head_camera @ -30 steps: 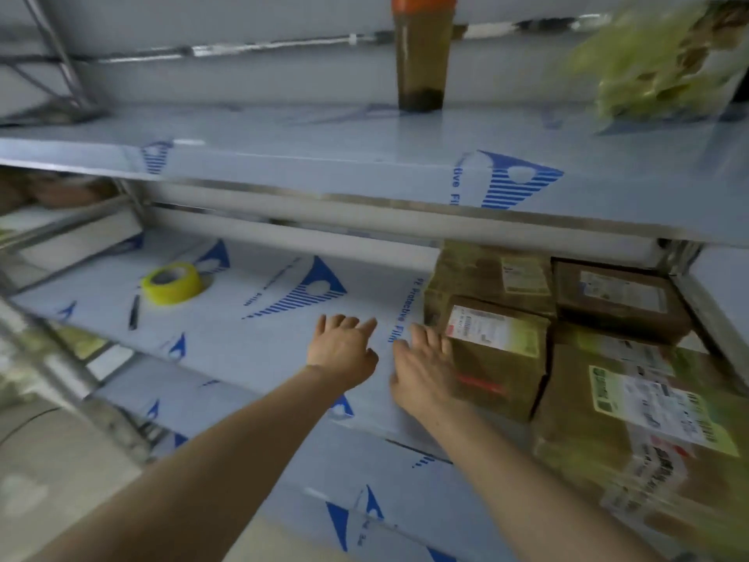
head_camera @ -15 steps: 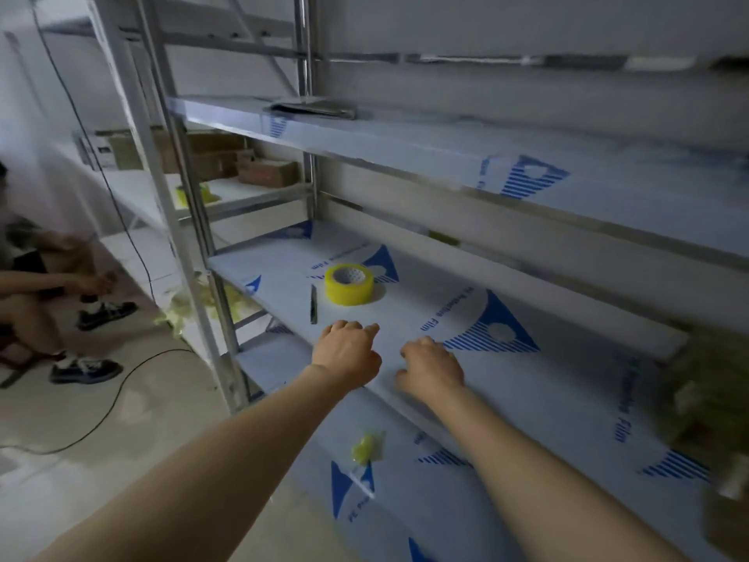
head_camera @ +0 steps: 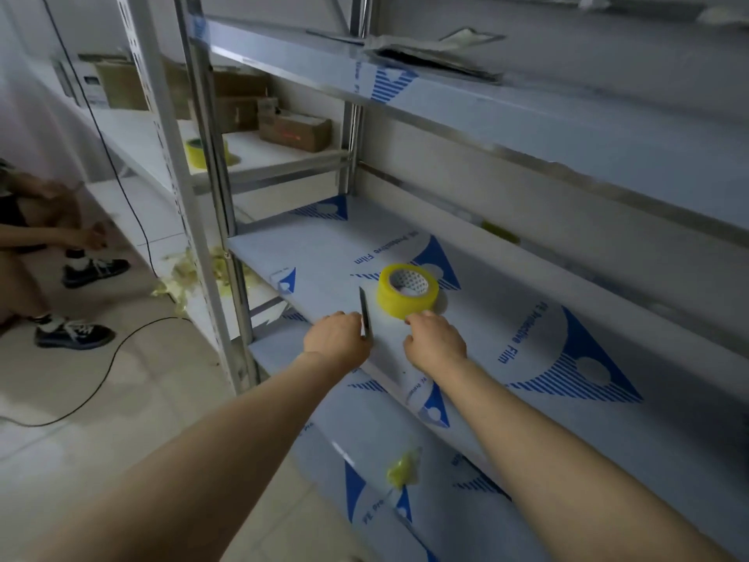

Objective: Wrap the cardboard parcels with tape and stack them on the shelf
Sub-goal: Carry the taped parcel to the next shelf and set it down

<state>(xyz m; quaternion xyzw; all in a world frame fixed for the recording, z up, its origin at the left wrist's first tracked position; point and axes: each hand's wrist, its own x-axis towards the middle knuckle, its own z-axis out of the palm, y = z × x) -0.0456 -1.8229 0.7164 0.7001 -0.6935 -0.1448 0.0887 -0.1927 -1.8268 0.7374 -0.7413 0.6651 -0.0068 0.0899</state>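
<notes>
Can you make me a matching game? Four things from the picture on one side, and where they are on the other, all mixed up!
Things
1. yellow tape roll
2. crumpled tape scrap
3. black cable
4. cardboard box

Places
A. on the floor
B. on the far shelf, back left
C. on the middle shelf
D. on the lower shelf, between the arms

Pairs: 1-C, 2-D, 3-A, 4-B
</notes>
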